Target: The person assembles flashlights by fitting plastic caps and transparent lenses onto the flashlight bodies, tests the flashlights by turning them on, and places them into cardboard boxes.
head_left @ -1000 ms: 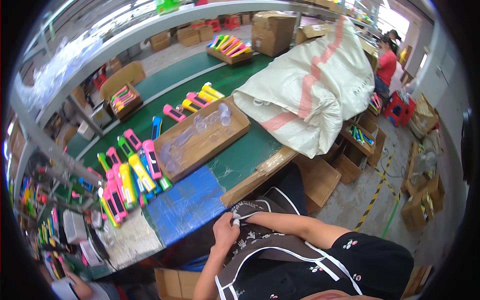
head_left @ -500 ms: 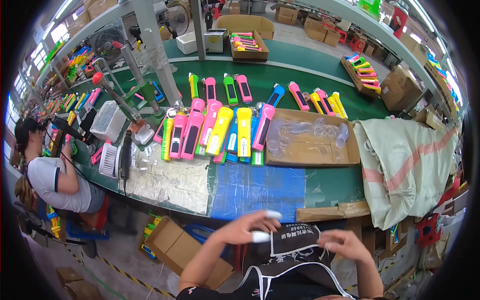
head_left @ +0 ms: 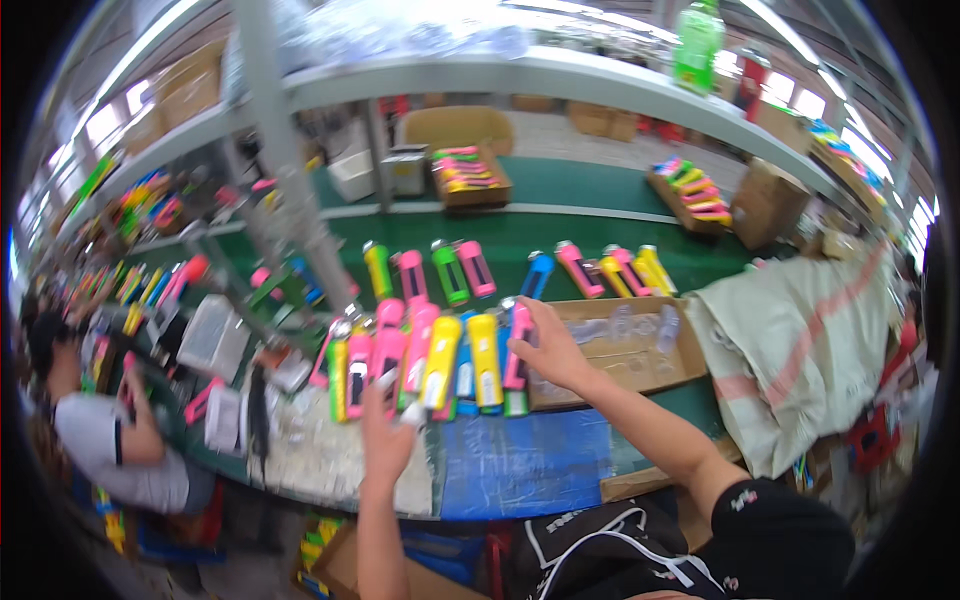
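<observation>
Pink, yellow, green and blue flashlights lie in a crowded row on the bench, several with dark panels along their bodies. At the right end of that row, my right hand (head_left: 552,350) has its thumb and fingers around the upper part of a pink flashlight (head_left: 516,372). My left hand (head_left: 388,435), with white covers on the thumb and a finger, is at the near ends of the pink flashlights (head_left: 386,350), its thumb and finger apart. Between the hands lie two yellow flashlights (head_left: 441,362). The picture is somewhat blurred by motion.
A shallow cardboard box (head_left: 625,385) with clear plastic parts adjoins the row. A pale sack (head_left: 800,340) drapes over the bench's right side. Blue sheeting (head_left: 525,465) covers the near edge. A lever press (head_left: 235,275) stands left; a co-worker (head_left: 130,450) sits beyond it.
Both hands have moved from in front of my apron out over the bench to the flashlights. My right hand has closed around a pink one. The view has tilted upward.
</observation>
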Demonstrator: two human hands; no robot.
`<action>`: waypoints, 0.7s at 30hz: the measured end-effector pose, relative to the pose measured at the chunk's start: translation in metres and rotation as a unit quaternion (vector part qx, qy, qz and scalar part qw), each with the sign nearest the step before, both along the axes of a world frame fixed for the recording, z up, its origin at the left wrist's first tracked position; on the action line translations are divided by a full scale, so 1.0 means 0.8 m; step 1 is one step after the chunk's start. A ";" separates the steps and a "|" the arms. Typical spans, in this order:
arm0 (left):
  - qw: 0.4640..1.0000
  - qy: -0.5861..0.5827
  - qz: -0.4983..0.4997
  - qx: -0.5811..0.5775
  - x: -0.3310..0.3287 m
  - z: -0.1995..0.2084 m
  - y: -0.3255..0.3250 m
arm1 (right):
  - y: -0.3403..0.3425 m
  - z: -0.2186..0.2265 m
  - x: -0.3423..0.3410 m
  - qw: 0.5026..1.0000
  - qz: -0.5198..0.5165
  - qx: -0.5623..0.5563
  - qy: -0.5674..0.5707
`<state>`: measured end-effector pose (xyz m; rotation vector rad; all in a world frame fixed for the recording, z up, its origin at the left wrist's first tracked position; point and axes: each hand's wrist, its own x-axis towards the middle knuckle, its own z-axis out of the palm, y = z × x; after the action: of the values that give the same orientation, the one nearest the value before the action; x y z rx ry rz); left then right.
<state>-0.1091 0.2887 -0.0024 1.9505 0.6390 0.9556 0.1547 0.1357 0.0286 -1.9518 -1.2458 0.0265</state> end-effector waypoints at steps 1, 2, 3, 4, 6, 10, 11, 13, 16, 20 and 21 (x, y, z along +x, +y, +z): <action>0.999 0.008 0.013 -0.039 -0.025 0.013 0.002 | -0.001 0.004 0.014 0.999 0.019 0.003 -0.027; 0.997 -0.016 0.008 -0.073 -0.047 0.018 0.004 | -0.008 0.001 0.046 0.999 0.014 -0.007 -0.038; 0.993 -0.037 0.007 -0.108 -0.065 0.024 0.009 | -0.017 -0.006 0.088 0.999 0.014 -0.016 -0.046; 0.992 -0.016 -0.003 -0.128 -0.073 0.033 0.017 | -0.031 -0.009 0.136 0.998 -0.033 -0.049 -0.038; 0.982 0.008 -0.031 -0.188 -0.069 0.062 0.022 | -0.060 0.020 0.223 0.985 -0.128 -0.108 0.052; 0.958 0.009 -0.141 -0.248 0.017 0.123 0.037 | -0.122 -0.009 0.413 0.909 -0.332 -0.251 0.007; 0.953 0.036 -0.167 -0.249 0.056 0.139 0.038 | -0.135 -0.012 0.444 0.889 -0.337 -0.311 0.014; 0.937 0.076 -0.246 -0.237 0.155 0.152 0.043 | -0.157 -0.039 0.492 0.845 -0.368 -0.381 0.077; 0.919 0.157 -0.318 -0.170 0.338 0.127 0.046 | -0.220 -0.089 0.544 0.898 -0.234 -0.243 0.282; 0.891 0.361 -0.275 -0.003 0.489 0.041 0.092 | -0.151 -0.072 0.493 0.837 -0.320 -0.430 0.106; 0.870 0.406 -0.279 -0.032 0.505 0.005 0.112 | -0.128 -0.069 0.481 0.835 -0.316 -0.438 0.101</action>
<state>0.2947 0.3784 0.0014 2.2576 0.4801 -0.2805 0.5394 0.0331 -0.0268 -2.9709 -0.3719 0.5359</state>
